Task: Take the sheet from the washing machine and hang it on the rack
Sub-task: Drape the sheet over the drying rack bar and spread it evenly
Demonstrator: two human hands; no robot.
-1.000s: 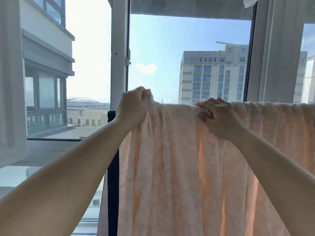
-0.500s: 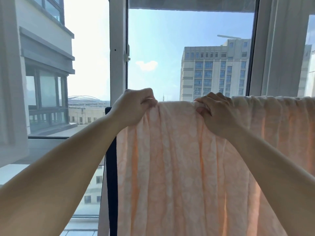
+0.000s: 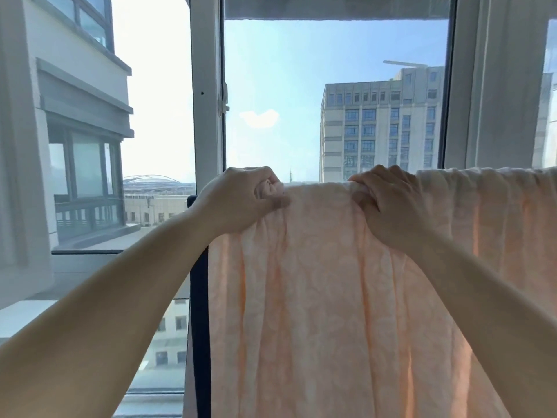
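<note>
A pale peach patterned sheet (image 3: 316, 297) hangs in folds over the top bar of a rack, and the bar itself is hidden under the cloth. My left hand (image 3: 241, 197) grips the sheet's bunched upper left end. My right hand (image 3: 391, 203) pinches the top fold a little to the right. The cloth runs on along the bar to the right edge of view. A dark upright of the rack (image 3: 199, 312) shows just left of the sheet, below my left wrist.
Right behind the rack stands a large window with a white frame post (image 3: 208, 86). A white curtain (image 3: 506, 79) hangs at the right. Outside are buildings and sky. A window sill (image 3: 90, 267) lies at the lower left.
My left hand has slid slightly left along the bar, pulling the sheet's end with it, so the gap between my hands has widened. The view has tilted a little upward.
</note>
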